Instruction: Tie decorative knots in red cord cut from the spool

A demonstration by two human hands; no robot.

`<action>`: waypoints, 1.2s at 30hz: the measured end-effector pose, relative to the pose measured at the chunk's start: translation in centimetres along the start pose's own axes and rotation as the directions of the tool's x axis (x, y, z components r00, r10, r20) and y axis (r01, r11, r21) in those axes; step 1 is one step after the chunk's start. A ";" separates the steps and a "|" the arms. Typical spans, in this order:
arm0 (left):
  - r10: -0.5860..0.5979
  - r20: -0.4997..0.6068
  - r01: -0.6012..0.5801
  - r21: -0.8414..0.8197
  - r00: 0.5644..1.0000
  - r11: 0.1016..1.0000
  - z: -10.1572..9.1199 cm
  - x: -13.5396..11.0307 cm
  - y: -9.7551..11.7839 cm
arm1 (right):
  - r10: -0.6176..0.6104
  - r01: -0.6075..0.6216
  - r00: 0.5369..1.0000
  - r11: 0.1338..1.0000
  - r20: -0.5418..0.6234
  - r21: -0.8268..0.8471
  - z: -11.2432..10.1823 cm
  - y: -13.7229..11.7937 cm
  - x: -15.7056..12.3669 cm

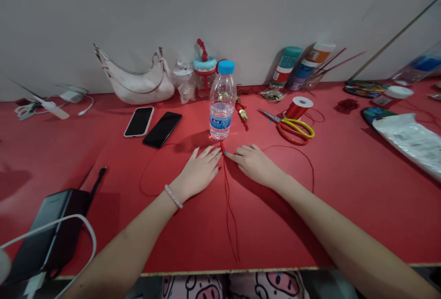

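My left hand lies on the red table with its fingers stretched out, fingertips at a thin red cord. My right hand rests opposite it, fingers curled and pinching the cord's knotted top just below a water bottle with a blue cap. The cord's strands run back from the knot toward the table's near edge. A long loop of the same cord curves out to the right of my right wrist. A bead bracelet sits on my left wrist.
Two phones lie left of the bottle, a pale handbag behind them. Scissors and a red cord spool sit to the right. A black power bank with white cable is near left. Bottles, jars and a plastic bag line the back and right.
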State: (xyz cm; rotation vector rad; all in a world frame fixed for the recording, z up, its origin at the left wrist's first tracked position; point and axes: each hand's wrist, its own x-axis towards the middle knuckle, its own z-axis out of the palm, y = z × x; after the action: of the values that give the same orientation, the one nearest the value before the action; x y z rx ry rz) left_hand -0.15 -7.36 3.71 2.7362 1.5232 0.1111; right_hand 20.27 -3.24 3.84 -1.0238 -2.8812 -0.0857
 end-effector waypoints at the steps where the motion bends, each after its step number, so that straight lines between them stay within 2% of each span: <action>1: 0.002 -0.019 -0.002 0.004 1.000 1.000 -0.1 0.0 -0.1 | 0.001 -0.001 1.000 1.000 0.003 -0.003 0.0 0.0 0.0; 6: -0.045 -0.074 0.043 -0.027 0.996 0.999 -0.7 0.3 -0.4 | 0.028 -0.028 1.000 0.999 0.006 0.020 -0.2 0.1 -0.1; 11: -0.121 -0.029 0.122 0.030 0.992 0.992 -1.0 0.5 -0.3 | 0.017 -0.017 1.000 1.000 0.003 0.009 -0.2 0.2 -0.1; 15: -0.121 0.035 0.117 0.100 0.992 0.988 -1.0 0.6 -0.2 | 0.022 -0.022 1.000 1.000 0.019 -0.009 -0.4 0.1 0.0; 20: -0.121 0.040 0.112 0.179 0.992 0.977 -1.1 0.6 0.1 | 0.023 -0.023 1.000 0.999 0.021 -0.023 -0.2 0.2 0.0; 28: -0.130 0.065 0.117 0.167 0.989 0.979 -1.4 0.5 -0.1 | 0.029 -0.029 0.999 1.000 -0.013 -0.010 0.3 0.5 -0.1; 32: -0.227 0.102 0.211 0.151 0.969 0.966 -2.6 -0.6 0.4 | 0.071 -0.067 0.994 0.997 -0.088 0.045 -0.1 0.5 -0.3; 36: -0.297 0.209 0.269 0.153 0.932 0.951 -3.9 -2.0 1.0 | 0.114 -0.087 0.981 0.981 -0.154 0.174 -0.5 0.1 -0.4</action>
State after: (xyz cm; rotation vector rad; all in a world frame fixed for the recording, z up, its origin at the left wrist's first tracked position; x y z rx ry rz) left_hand -0.55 -9.69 7.53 2.4656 1.8842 -0.3007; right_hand 20.66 -3.47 4.30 -1.0748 -2.6333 0.0738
